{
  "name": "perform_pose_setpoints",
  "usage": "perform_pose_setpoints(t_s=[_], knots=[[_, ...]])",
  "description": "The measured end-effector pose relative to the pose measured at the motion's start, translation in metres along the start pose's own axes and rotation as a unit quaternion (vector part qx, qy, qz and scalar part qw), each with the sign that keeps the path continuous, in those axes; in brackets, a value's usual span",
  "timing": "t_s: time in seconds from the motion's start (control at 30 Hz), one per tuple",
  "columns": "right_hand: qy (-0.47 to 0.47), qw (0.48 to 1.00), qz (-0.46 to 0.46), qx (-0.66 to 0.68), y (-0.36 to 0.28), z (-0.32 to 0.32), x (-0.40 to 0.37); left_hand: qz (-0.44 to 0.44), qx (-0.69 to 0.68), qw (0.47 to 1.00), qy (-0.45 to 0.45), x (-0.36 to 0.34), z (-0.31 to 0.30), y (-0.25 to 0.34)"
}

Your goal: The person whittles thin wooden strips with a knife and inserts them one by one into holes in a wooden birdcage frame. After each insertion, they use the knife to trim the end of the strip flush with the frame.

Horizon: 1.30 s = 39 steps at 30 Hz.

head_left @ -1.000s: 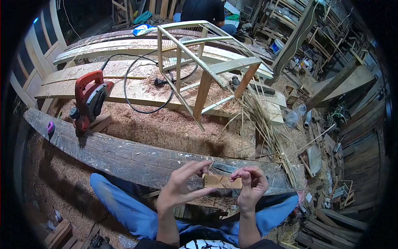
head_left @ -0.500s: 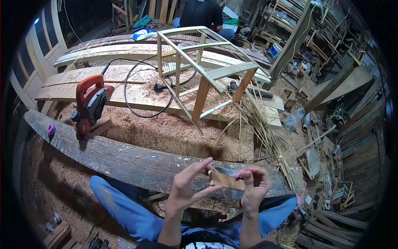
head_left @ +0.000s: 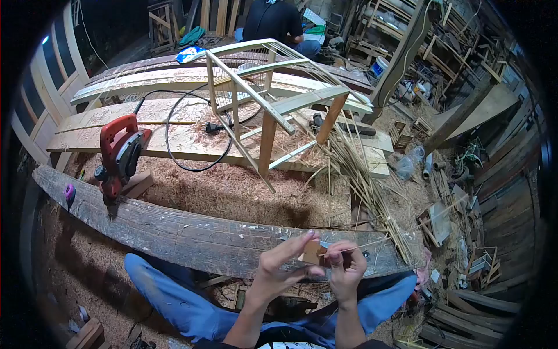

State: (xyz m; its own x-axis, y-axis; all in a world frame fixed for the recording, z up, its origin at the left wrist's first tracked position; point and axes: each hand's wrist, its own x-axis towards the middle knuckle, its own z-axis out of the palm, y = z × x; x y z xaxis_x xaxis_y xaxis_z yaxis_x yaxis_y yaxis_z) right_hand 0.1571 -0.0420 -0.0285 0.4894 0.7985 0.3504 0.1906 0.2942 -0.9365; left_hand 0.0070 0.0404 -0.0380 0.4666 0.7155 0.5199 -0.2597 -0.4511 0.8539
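Note:
My left hand [head_left: 282, 264] grips a small light-brown wooden block [head_left: 312, 253] between thumb and fingers, above the dark weathered plank. A thin metal blade [head_left: 325, 244] lies along the block's upper edge, partly covered by my fingers. Close beside it on the right, my right hand [head_left: 347, 269] pinches a thin bamboo strip [head_left: 372, 242], which sticks out to the right. Where the strip meets the blade is hidden by fingertips. A bundle of similar strips [head_left: 363, 174] leans on the plank just beyond.
A red electric planer [head_left: 120, 152] stands on the left of the plank [head_left: 192, 235], near a purple ring-shaped object [head_left: 70, 192]. Ahead, a slatted wooden frame [head_left: 273, 107] rests on shaving-covered boards [head_left: 70, 139]. A black cord [head_left: 168, 131] loops there. A person [head_left: 272, 26] sits behind.
The block and blade have turned more end-on, and my left hand has shifted right. My right hand has moved slightly left; its bamboo strip now shows clearly. The view has shifted a little.

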Motion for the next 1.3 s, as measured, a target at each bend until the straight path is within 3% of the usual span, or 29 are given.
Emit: perform_pose_setpoints(t_s=[0.27,0.83,1.3], knots=[[0.031,0.999,-0.019,0.005,0.003,0.0,-0.003,0.031,0.03,0.998,-0.047,0.001,0.002,-0.006],[0.083,0.996,-0.026,0.014,0.004,0.013,-0.003,0.018,0.101,0.994,0.03,0.002,0.02,0.016],[0.086,0.996,-0.022,0.0,0.003,0.011,-0.004,-0.016,0.126,0.992,0.027,0.0,0.023,0.019]])
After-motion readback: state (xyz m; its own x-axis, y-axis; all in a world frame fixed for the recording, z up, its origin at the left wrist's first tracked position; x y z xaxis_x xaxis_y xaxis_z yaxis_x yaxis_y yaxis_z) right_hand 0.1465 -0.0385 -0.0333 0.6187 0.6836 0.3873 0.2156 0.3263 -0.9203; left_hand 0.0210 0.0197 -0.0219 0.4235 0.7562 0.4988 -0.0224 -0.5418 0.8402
